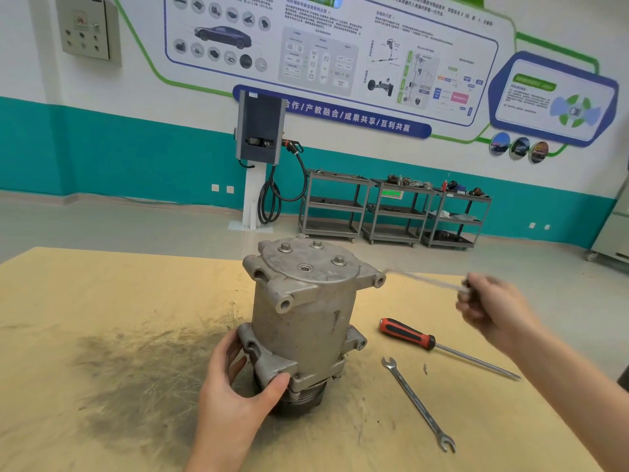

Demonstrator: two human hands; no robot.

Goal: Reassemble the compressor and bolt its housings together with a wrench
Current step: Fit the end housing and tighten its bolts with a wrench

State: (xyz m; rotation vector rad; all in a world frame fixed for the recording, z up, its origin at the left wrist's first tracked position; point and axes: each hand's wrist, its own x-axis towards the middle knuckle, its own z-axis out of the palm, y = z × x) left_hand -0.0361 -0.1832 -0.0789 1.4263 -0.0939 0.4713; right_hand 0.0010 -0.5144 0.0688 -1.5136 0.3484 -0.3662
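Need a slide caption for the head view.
Left hand steadies upright compressor; right hand holds a blurred wrench near its bolted top.

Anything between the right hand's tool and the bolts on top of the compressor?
Nothing visible. The right hand holds a blurred slim tool beside the compressor; the three bolts on top are exposed. The left hand grips the lower flange, below that path.
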